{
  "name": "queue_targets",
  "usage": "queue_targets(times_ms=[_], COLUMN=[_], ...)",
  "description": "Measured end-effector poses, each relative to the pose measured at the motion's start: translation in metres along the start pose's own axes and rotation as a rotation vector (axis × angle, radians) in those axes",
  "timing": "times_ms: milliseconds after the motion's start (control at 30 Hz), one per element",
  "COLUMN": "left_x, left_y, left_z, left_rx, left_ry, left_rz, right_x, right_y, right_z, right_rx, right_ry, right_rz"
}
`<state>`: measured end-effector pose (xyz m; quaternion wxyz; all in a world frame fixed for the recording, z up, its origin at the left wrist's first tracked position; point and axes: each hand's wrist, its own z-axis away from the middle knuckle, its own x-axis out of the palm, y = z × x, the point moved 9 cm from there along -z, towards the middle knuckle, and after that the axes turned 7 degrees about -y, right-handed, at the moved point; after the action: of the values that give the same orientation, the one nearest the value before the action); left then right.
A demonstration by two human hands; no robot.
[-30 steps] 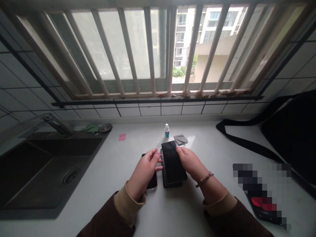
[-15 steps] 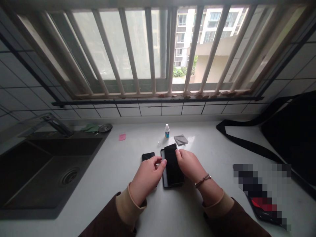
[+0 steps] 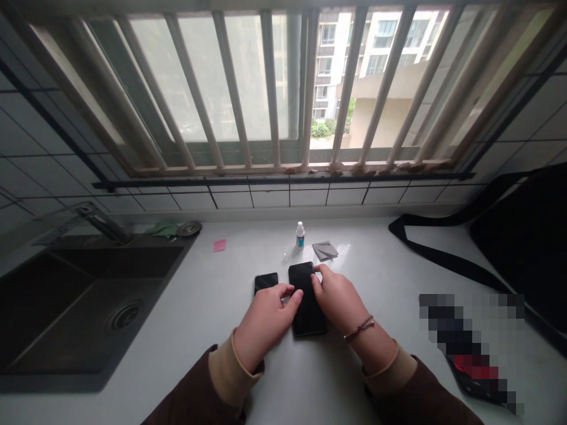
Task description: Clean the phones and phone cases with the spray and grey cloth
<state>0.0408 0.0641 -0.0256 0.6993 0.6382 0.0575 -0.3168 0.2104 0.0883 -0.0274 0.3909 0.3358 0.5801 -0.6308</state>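
Note:
A black smartphone (image 3: 309, 316) lies face up in front of me. It now lines up with the black-rimmed case beneath, which it almost wholly hides. At its left edge, my left hand (image 3: 269, 313) has the thumb on the screen's side and the fingers curled in. From the right, my right hand (image 3: 340, 295) grips the phone's upper side edge, thumb on top. A second dark phone (image 3: 266, 282) lies just left, partly covered by my left hand. Beyond the phones stand a small white bottle (image 3: 300, 236) with a blue label and a folded grey cloth (image 3: 325, 251).
To the left is a dark sink (image 3: 53, 319) with a faucet (image 3: 104, 224). A pink paper note (image 3: 220, 245) lies on the white counter (image 3: 212, 295). A black bag (image 3: 527, 224) with a strap is at the right, near a pixelated item (image 3: 472, 354). A barred window is ahead.
The phone has shifted left and down onto the case, covering its grey inside. My right hand has moved slightly left with it. My left hand has shifted a little right.

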Motion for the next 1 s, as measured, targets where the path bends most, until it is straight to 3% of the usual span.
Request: queue_targets(times_ms=[300,767,900,1000], left_x=[-0.001,0.010,0.000,-0.015], left_y=[0.005,0.001,0.003,0.003], left_z=[0.002,0.001,-0.001,0.000], left_rx=[0.040,0.045,0.070,0.067], left_ry=[0.002,-0.035,0.034,0.164], left_rz=[-0.043,0.094,0.194,0.269], right_x=[0.006,0.026,0.018,0.014], right_y=[0.012,0.029,0.024,0.012], right_z=[-0.007,-0.019,-0.019,-0.013], right_rx=[0.054,0.085,0.039,-0.018], right_ry=[-0.038,-0.038,0.027,0.004], right_rz=[-0.123,-0.589,-0.707,-0.971])
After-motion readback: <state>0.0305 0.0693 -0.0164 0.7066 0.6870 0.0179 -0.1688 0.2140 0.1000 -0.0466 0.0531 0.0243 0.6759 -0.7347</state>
